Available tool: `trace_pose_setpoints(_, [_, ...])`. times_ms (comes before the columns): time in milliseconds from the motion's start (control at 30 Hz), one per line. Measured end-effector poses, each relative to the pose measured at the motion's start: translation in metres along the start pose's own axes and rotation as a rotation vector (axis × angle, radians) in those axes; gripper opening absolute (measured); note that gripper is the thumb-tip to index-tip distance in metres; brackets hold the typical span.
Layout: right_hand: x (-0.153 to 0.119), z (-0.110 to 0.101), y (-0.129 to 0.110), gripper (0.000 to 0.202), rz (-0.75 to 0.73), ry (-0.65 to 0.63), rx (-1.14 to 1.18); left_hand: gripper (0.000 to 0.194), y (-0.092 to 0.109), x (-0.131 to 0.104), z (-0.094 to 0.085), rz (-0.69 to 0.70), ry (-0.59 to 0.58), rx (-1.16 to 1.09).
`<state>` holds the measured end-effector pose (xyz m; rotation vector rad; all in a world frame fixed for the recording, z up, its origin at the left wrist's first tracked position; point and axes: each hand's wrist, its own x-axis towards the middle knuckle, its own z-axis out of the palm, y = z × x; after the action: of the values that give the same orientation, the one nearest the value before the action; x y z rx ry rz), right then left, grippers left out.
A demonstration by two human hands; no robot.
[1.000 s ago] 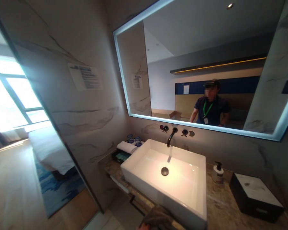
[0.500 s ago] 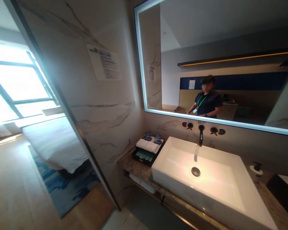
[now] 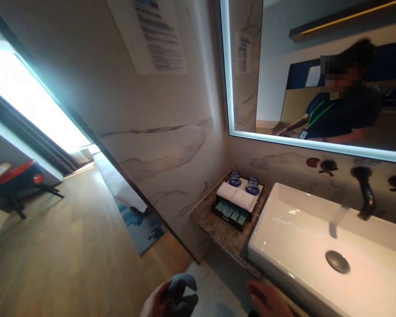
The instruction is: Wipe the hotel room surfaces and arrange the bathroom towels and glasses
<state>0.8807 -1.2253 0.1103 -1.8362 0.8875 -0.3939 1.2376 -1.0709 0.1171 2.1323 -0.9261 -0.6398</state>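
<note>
At the bottom edge of the head view my left hand (image 3: 156,301) is closed on a bunched grey-blue cloth (image 3: 186,304), which curls up past the fingers. My right hand (image 3: 269,300) is at the bottom edge too, under the front of the counter, slightly blurred. Its fingers point left, a little apart, and nothing shows in them. Ahead of both hands the stone counter (image 3: 203,218) carries a dark tray (image 3: 243,227) with a rolled white towel (image 3: 236,196), two upturned glasses (image 3: 252,186) and small teal packets (image 3: 229,210).
A white rectangular basin (image 3: 292,237) with a dark wall tap (image 3: 364,193) stands at the right, beneath a lit mirror (image 3: 273,70) reflecting a person. A marbled wall (image 3: 165,163) with a posted notice rises ahead. Beyond its edge lie a wooden floor (image 3: 75,246), a blue rug and a bed.
The view has moved closer and tilted down, turning left. Both hands have come into sight at the bottom, the left one with a cloth. The tray looks unchanged.
</note>
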Motion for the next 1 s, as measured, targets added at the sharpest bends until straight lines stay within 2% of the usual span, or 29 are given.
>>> trace_pose_setpoints(100, [0.045, -0.028, -0.038, 0.057, -0.008, 0.03, 0.103, 0.038, 0.038, 0.061, -0.017, 0.119, 0.058, 0.113])
trace_pose_setpoints(200, [0.085, -0.048, -0.063, 0.056, 0.014, 0.079, 0.178, 0.041, 0.083, 0.116, -0.025, 0.233, 0.109, 0.225])
trace_pose_setpoints(300, [0.116, -0.06, -0.073, 0.053, -0.005, 0.107, 0.222, 0.043, 0.126, 0.167, -0.027, 0.376, 0.148, 0.355])
trace_pose_setpoints(400, [0.141, -0.068, -0.068, 0.051, 0.028, 0.205, 0.227, 0.046, 0.157, 0.216, -0.016, 0.516, 0.176, 0.523])
trace_pose_setpoints(467, [0.157, -0.074, -0.06, 0.051, 0.067, 0.313, 0.213, 0.048, 0.169, 0.249, 0.0, 0.57, 0.1, 0.647])
trace_pose_setpoints(567, [0.187, -0.088, -0.051, 0.052, 0.129, 0.473, 0.074, 0.052, 0.182, 0.296, 0.03, 0.62, -0.109, 0.737])
trace_pose_setpoints(633, [0.209, -0.102, -0.049, 0.053, 0.191, 0.542, -0.084, 0.05, 0.197, 0.321, 0.049, 0.686, -0.173, 0.667])
trace_pose_setpoints(700, [0.234, -0.115, -0.05, 0.055, 0.259, 0.593, -0.207, 0.043, 0.223, 0.339, 0.069, 0.782, -0.213, 0.544])
trace_pose_setpoints(800, [0.268, -0.123, -0.049, 0.06, 0.355, 0.661, -0.294, 0.036, 0.271, 0.348, 0.104, 0.973, -0.382, 0.417])
trace_pose_setpoints(867, [0.284, -0.116, -0.046, 0.064, 0.401, 0.696, -0.329, 0.042, 0.298, 0.346, 0.133, 1.121, -0.521, 0.377])
trace_pose_setpoints(933, [0.292, -0.101, -0.043, 0.065, 0.415, 0.75, -0.335, 0.057, 0.313, 0.341, 0.16, 1.234, -0.65, 0.377])
trace_pose_setpoints(1000, [0.293, -0.085, -0.043, 0.063, 0.402, 0.829, -0.321, 0.066, 0.319, 0.336, 0.181, 1.286, -0.749, 0.403])
